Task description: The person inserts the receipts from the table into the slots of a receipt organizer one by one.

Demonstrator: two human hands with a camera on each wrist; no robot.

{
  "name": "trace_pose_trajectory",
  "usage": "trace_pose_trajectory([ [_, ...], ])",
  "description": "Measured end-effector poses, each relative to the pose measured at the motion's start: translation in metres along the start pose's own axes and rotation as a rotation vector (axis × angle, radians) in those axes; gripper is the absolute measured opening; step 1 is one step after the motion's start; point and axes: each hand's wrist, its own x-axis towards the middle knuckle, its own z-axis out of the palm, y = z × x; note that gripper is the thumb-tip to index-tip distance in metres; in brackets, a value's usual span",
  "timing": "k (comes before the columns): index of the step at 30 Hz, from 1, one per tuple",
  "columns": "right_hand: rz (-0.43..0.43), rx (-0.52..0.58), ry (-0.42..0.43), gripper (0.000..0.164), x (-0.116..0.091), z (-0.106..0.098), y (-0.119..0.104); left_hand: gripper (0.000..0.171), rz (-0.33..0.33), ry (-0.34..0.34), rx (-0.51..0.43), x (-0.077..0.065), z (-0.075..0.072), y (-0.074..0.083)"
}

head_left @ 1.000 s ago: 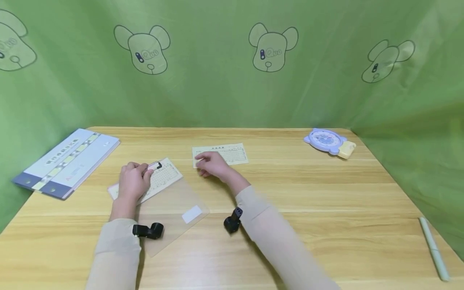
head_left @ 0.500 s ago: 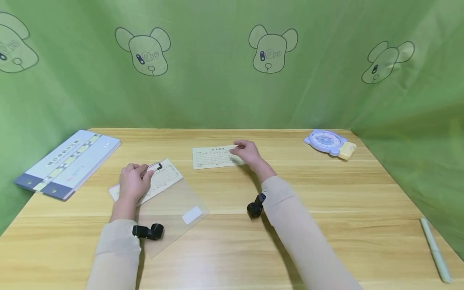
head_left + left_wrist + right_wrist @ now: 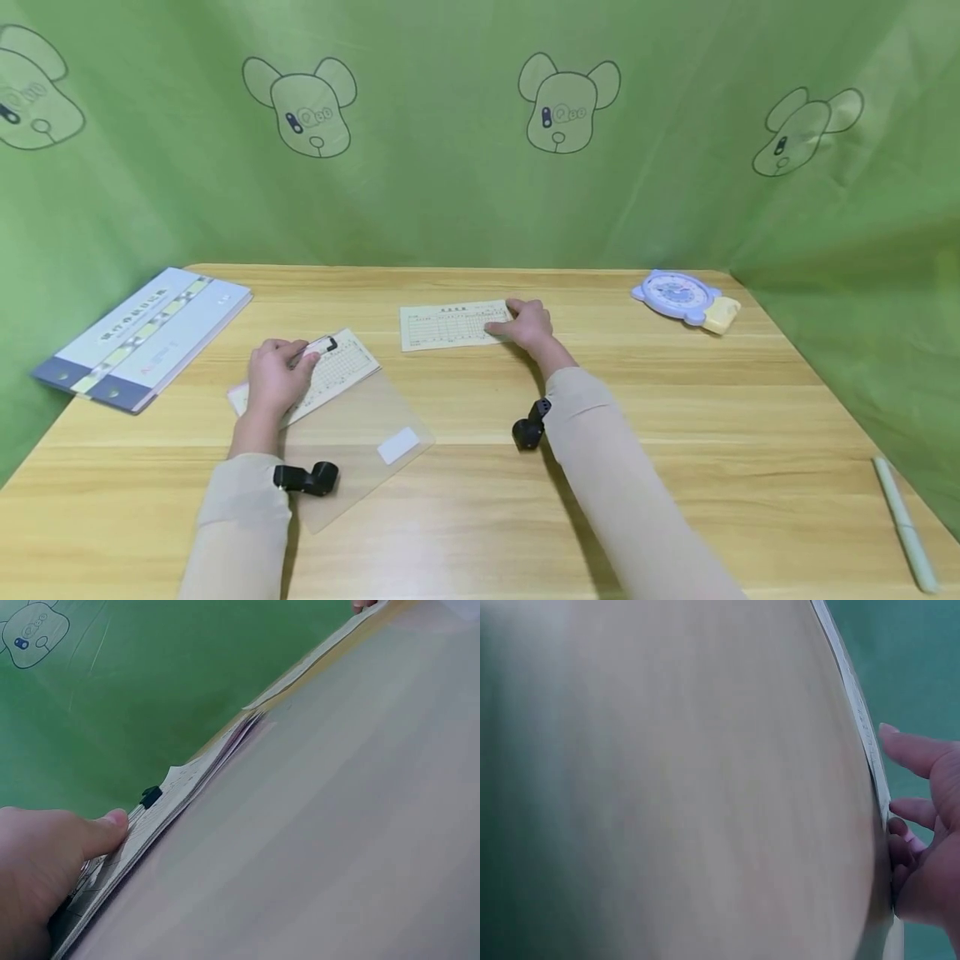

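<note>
On the left of the table lies a translucent clipboard [image 3: 352,450] with a stack of printed slips [image 3: 337,371] across its far end. My left hand [image 3: 277,375] grips the wire clip [image 3: 324,344] over that stack; the left wrist view shows the thumb against it. A single printed slip [image 3: 442,327] lies flat near the table's far middle. At its right end is my right hand [image 3: 528,325], thumb on the paper and index finger at the far corner, spread apart. In the right wrist view the other fingers curl beside the slip's edge.
A blue-and-white ledger book [image 3: 142,333] lies at the left edge. A purple toy clock [image 3: 678,293] touches a cream block [image 3: 722,314] at the back right. A pale green pen [image 3: 903,525] lies near the right edge. A green curtain [image 3: 480,192] surrounds the table.
My right hand has moved right along the loose slip, from its left part to its right end. My left hand stays on the clip.
</note>
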Motion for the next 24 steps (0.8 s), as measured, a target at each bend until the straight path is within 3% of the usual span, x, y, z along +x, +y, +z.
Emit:
trace_pose_trajectory([
  [5, -0.023, -0.137, 0.005, 0.074, -0.002, 0.002, 0.000, 0.043, -0.040, -0.025, -0.021, 0.001, 0.000, -0.001],
  [10, -0.030, -0.159, 0.020, 0.067, -0.004, 0.004, 0.002, 0.042, -0.042, -0.018, -0.026, 0.001, 0.000, -0.001],
  [17, -0.079, -0.144, 0.053, 0.058, -0.009, 0.005, 0.005, 0.041, -0.032, -0.011, -0.007, 0.001, 0.000, -0.001],
  [24, -0.151, -0.022, 0.118, 0.058, -0.013, 0.006, 0.013, 0.040, -0.026, -0.011, 0.005, 0.001, 0.000, -0.001],
])
